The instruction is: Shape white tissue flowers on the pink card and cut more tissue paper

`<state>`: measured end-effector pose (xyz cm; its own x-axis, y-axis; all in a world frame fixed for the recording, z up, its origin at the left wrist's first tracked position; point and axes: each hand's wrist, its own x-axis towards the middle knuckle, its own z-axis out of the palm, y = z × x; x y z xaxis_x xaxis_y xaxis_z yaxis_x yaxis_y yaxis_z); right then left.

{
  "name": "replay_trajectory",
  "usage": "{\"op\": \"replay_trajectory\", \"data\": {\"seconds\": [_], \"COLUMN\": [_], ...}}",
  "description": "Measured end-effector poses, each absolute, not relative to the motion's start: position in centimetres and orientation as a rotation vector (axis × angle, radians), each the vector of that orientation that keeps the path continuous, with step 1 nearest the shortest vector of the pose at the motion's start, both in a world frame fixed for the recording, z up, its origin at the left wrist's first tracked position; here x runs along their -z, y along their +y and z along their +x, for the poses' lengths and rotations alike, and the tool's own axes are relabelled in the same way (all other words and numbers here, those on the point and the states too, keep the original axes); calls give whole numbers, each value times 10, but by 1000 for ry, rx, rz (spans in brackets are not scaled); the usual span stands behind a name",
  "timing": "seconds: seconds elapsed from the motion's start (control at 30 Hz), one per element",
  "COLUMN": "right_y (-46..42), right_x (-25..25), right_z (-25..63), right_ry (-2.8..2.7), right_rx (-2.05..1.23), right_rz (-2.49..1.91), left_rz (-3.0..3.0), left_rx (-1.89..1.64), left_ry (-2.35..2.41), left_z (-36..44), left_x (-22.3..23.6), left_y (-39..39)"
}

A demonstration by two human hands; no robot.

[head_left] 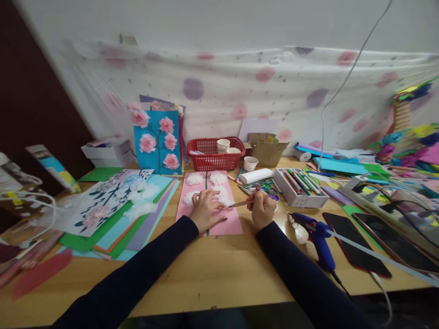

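A pink sheet [236, 226] lies on the table in front of me, with fluffy white puffs [194, 178] and a dark green strip [206, 180] down its middle. My left hand [206, 209] rests over the sheet, fingers spread, partly covering the lower puffs. From the right, my right hand [262, 208] grips a thin tan stick [240, 203] with a dark tip, a brush or pencil, I cannot tell which. Its tip touches or hovers near a puff by my left fingertips.
A blue glue gun [317, 237] and a phone [355, 242] lie right. Behind are a marker box [302, 201], white roll [256, 176], paper cup [250, 163] and red basket [216, 160]. Coloured papers [137, 240] spread left; a blue flower picture [158, 146] stands behind.
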<state>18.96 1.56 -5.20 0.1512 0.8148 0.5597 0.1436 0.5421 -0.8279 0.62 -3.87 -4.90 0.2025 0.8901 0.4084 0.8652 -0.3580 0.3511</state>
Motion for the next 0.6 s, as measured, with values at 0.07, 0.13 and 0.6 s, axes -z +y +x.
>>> {"op": "replay_trajectory", "data": {"seconds": [0.07,0.13,0.6], "right_y": [16,15,12], "right_x": [53,53,44], "right_z": [189,189,187], "right_ry": [-1415,-1483,-1588], "right_rx": [-576,-549,-488], "right_rz": [-910,-910,-929], "left_rz": [2396,2389,2364], "left_rx": [-848,-840,-913], "left_ry": [1756,1753,1791], "left_z": [6,5,3], "left_x": [50,49,41], "left_y": [-38,-39,-34]}}
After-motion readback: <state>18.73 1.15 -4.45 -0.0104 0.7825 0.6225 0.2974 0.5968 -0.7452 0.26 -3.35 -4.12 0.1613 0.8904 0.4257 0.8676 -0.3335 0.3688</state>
